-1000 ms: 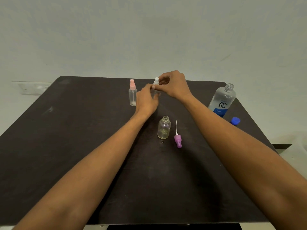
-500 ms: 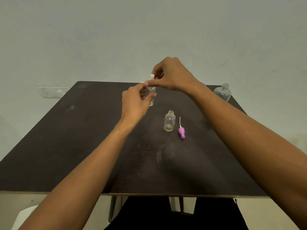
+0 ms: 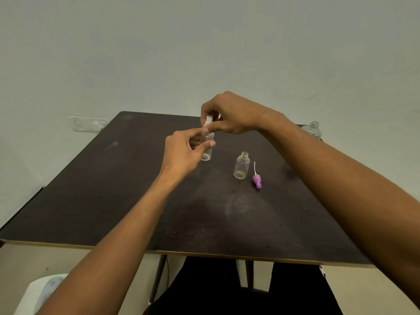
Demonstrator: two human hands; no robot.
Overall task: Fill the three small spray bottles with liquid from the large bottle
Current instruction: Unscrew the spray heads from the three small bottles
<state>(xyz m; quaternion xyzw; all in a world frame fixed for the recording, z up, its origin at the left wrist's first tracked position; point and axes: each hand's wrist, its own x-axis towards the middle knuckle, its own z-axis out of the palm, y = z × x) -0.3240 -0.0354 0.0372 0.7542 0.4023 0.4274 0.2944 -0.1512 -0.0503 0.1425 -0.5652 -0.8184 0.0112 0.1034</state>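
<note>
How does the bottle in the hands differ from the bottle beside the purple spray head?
The held bottle is slim and wears a white spray head, pinched by the right hand; the standing bottle is rounder, its neck open. The left hand grips the first; nothing touches the second. Both are clear.

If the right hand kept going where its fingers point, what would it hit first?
The right hand points leftward and pinches the white spray top of the small bottle in the left hand. Beyond that the way looks free, though depth is unclear.
</note>
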